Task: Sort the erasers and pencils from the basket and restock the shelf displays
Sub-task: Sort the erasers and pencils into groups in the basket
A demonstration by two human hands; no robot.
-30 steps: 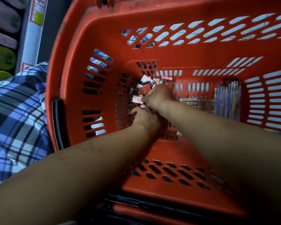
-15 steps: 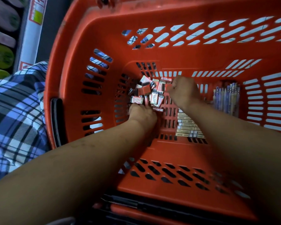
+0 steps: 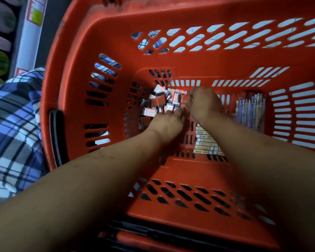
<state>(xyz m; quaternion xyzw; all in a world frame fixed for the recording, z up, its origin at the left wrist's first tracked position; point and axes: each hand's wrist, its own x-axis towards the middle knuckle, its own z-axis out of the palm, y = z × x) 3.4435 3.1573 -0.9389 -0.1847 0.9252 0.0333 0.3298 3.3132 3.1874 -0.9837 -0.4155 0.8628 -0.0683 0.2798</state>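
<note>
Dim, cool-toned light, shadowed forearms, soft motion blur, wide-angle bending at the edges

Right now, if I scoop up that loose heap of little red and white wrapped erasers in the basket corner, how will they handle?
The small red-and-white wrapped erasers are probably light and stiff, being tiny blocks. Their glossy wrappers glint, so they may slip. Lying jumbled and loose, some will likely spill from a scoop.

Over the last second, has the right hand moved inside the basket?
Yes. The right hand moved rightward, from over the eraser pile toward the pencils, which stayed put.
</note>
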